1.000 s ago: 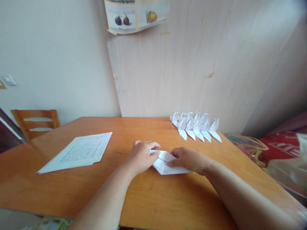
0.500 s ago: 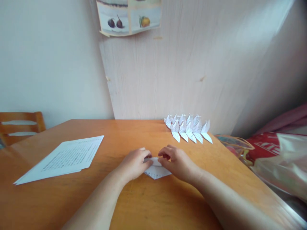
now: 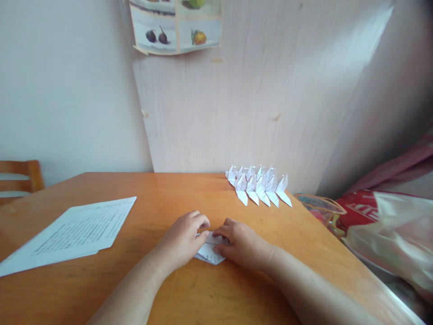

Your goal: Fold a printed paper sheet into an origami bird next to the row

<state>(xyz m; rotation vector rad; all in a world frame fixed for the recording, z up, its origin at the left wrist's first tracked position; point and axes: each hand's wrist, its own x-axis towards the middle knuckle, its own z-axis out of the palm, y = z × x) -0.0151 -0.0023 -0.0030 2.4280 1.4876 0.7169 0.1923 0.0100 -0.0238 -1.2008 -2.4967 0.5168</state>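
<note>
A small piece of folded paper (image 3: 210,255) with printed marks lies on the table in front of me, its pointed end toward me. My left hand (image 3: 184,235) grips its left side, thumb on top and fingers curled at the far edge. From the other side, my right hand (image 3: 241,243) has its thumb and curled fingers on the right part of the paper. Both hands partly cover the sheet, and the fingertips behind it are hard to make out.
Several folded paper birds (image 3: 261,187) stand in two rows at the table's back right. Printed sheets (image 3: 81,225) lie at the left on the wooden table (image 3: 189,298). Beyond the right edge are plastic bags (image 3: 395,234); a chair (image 3: 34,176) stands at far left.
The whole view has shifted, so the table things appear further left and slightly lower. My right hand's fingers have come down onto the paper, and its thumb has moved inward.
</note>
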